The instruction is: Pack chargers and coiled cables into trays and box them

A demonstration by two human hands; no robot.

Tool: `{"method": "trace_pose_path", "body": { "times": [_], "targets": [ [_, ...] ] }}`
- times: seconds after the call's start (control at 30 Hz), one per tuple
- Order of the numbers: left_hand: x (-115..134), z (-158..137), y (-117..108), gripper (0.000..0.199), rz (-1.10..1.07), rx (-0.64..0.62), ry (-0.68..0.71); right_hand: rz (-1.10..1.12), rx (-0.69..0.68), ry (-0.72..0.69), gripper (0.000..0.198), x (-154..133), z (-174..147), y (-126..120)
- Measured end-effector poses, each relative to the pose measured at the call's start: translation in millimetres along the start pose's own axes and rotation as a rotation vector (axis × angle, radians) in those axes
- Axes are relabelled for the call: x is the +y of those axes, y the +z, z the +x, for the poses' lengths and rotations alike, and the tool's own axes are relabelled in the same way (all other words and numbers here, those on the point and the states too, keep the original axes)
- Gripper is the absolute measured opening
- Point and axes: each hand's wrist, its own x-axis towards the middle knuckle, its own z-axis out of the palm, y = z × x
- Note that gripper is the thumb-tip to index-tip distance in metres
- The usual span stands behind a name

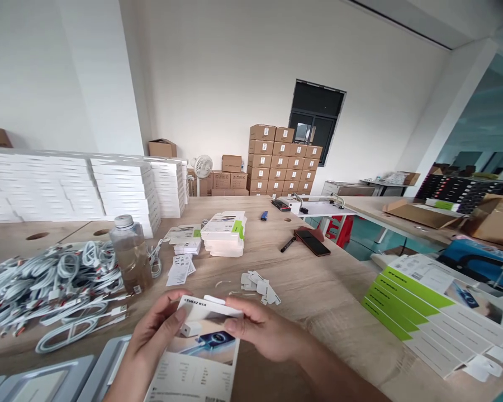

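Observation:
A white printed charger box (197,368) is between my hands at the lower middle, its front showing a charger and a phone. My left hand (157,329) grips its upper left edge, thumb on the front. At the upper right corner, my right hand (268,329) holds the box with the thumb on the front and the fingers behind. A white flap (214,300) sticks up from the box's top edge between the hands. Small white paper pieces (260,286) lie on the table just beyond. The box's back and lower end are out of sight.
Coiled white cables (54,285) and a clear bottle (128,251) stand left; grey trays (46,385) lie nearer. Ahead are stacked boxes (223,234) and leaflets (179,271). A phone (313,242) and a black marker (288,244) lie beyond. Green-edged boxes (436,318) are stacked right.

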Motion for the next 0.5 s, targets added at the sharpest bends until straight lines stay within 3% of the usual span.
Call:
{"method": "trace_pose_path", "body": {
  "times": [0.07,0.17,0.37,0.5],
  "targets": [
    [-1,1,-1,0.036,-0.011,0.004,-0.011,-0.04,-0.07,-0.062,0.043,-4,0,3],
    [-2,-2,1,0.035,0.061,-0.062,-0.006,-0.047,0.034,-0.041,0.034,-1,4,4],
    [-3,-13,0,0.029,0.382,-0.367,0.132,0.103,0.239,0.177,0.037,12,10,-2],
    [-4,-16,-4,0.029,0.411,-0.438,0.163,0.387,0.155,0.313,0.038,20,11,-1]
  ]
}}
